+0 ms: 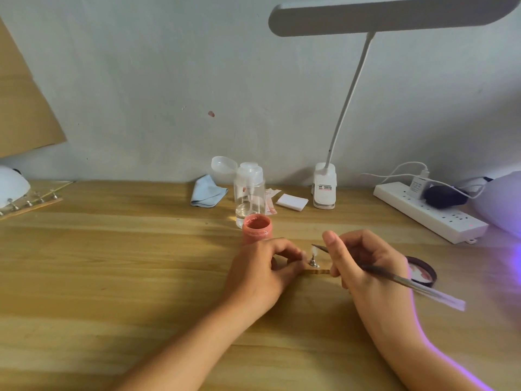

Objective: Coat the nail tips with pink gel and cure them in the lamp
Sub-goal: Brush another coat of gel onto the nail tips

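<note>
An open jar of pink gel (256, 228) stands on the wooden table (112, 263), just behind my left hand (262, 273). My left hand pinches the end of a narrow wooden strip (317, 272). On the strip stands a small metal holder with a clear nail tip (313, 256). My right hand (363, 262) grips a thin brush (400, 279), and its point sits at the nail tip. The curing lamp (499, 201) glows purple at the far right edge, only partly in view.
The jar's dark lid (423, 270) lies behind my right hand. At the back stand a clear pump bottle (249, 193), a blue cloth (207, 191), white pads (291, 201), a clip desk lamp (324, 187) and a power strip (428, 211). Another strip of nail holders (31, 203) lies far left.
</note>
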### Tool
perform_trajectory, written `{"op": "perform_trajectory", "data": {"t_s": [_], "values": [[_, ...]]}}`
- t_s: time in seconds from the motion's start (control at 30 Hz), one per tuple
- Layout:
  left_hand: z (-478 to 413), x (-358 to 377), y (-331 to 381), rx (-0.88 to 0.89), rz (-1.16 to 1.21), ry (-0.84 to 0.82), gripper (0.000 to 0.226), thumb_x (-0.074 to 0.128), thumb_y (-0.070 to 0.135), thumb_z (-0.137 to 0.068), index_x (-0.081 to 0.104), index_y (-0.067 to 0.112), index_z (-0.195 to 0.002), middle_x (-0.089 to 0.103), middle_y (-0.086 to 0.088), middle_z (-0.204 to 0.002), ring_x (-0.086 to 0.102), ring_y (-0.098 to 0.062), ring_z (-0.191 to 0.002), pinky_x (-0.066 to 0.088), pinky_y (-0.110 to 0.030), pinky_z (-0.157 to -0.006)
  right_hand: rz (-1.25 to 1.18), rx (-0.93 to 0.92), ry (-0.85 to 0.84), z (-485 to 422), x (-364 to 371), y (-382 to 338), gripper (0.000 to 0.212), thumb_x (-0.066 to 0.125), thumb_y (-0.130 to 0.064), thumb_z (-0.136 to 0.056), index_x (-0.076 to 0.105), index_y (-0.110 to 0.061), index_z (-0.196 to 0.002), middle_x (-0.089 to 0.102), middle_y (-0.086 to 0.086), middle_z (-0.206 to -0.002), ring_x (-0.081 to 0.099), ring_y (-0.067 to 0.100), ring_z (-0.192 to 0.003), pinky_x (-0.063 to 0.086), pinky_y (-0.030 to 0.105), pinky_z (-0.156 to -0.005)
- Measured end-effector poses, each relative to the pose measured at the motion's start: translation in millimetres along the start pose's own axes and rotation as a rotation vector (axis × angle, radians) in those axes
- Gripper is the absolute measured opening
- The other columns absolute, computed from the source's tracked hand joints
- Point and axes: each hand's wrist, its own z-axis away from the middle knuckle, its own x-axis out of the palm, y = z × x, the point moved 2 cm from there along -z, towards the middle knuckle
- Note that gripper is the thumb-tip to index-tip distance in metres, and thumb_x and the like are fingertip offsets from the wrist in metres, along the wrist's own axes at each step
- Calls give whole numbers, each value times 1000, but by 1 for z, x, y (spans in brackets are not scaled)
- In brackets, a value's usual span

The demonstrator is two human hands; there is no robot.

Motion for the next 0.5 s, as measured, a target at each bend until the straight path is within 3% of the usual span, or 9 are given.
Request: {"op": "perform_trajectory", "data": {"t_s": [0.17,0.37,0.5], "values": [[0,-1,-1,12,-32,-15,5,74,33,-85,70,34,-83,73,8,-85,50,-5,-57,46,-32,-62,-34,4,-8,1,1,6,18,65,-27,-90,53,-15,-86,65,5,-58,51,6,-43,39,16,-47],[0,0,-2,16,-50,4,15,75,33,-84,65,40,-75,70,3,-76,56,-14,-62,43,-29,-59,52,34,6,0,1,15,23,65,-17,-85,49,-13,-70,65,6,-57,55,6,-45,40,18,-46],[0,0,-2,22,-42,7,16,77,30,-83,66,38,-75,71,13,-83,56,-11,-63,46,-29,-62,96,23,-7,0,3,14,25,67,-25,-85,50,-13,-70,67,3,-58,58,7,-48,42,20,-47]]}}
